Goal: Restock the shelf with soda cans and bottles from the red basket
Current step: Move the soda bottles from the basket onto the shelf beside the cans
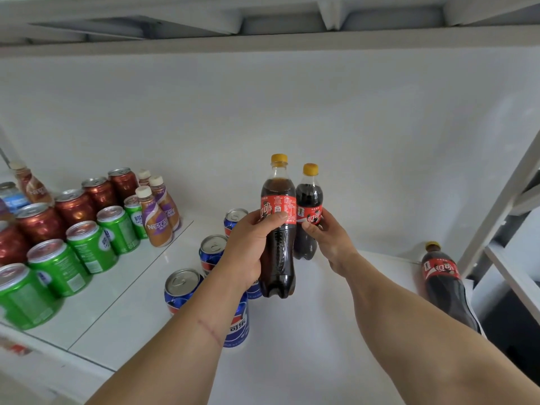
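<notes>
My left hand [251,244] grips a cola bottle [277,258] with a red label and yellow cap, held upright above the white shelf [321,331]. My right hand [327,238] holds a second, similar cola bottle [308,206] just behind and to the right of the first; its base is at the shelf surface near the back wall. A third cola bottle [444,285] stands at the shelf's right end. Several blue Pepsi cans [181,287] stand in a column under my left forearm. The red basket is out of view.
On the left stand rows of green cans [87,247], dark red cans [73,206] and Nescafe bottles [156,220]. An upper shelf [263,39] hangs overhead. A grey upright post [502,206] bounds the right side. Bare white shelf lies between the Pepsi cans and the right-hand bottle.
</notes>
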